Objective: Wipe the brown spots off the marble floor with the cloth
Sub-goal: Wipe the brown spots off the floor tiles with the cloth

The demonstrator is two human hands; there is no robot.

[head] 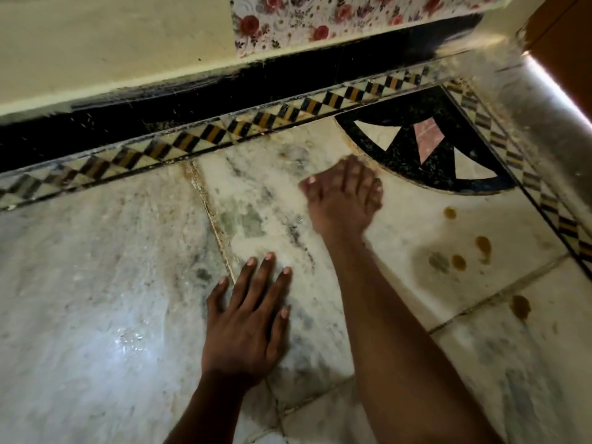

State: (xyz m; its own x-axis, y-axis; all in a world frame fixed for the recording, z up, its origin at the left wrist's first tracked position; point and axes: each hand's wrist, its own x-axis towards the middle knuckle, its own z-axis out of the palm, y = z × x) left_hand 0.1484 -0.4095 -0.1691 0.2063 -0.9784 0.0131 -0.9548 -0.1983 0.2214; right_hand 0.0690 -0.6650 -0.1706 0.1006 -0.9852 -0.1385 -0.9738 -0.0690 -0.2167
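Note:
My left hand [246, 318] lies flat on the white marble floor [105, 283], fingers apart, holding nothing. My right hand [344, 193] reaches further forward and is blurred by motion. It presses down on the marble just beside the black inlay corner [426, 139]. No cloth shows around or under it, and its fingers hide what lies beneath. Several brown spots sit to the right of my right arm: one [450, 213] nearest the hand, two [483, 248] [458, 262] lower, and one [520, 307] across the tile joint.
A checkered border strip [224, 133] runs along a black skirting [160, 104] below a cream wall. A floral sheet [320, 17] hangs at the top. At the right stand a shiny metal edge [544, 100] and a brown panel [567, 33]. Brownish grime lines the tile joint [214, 219].

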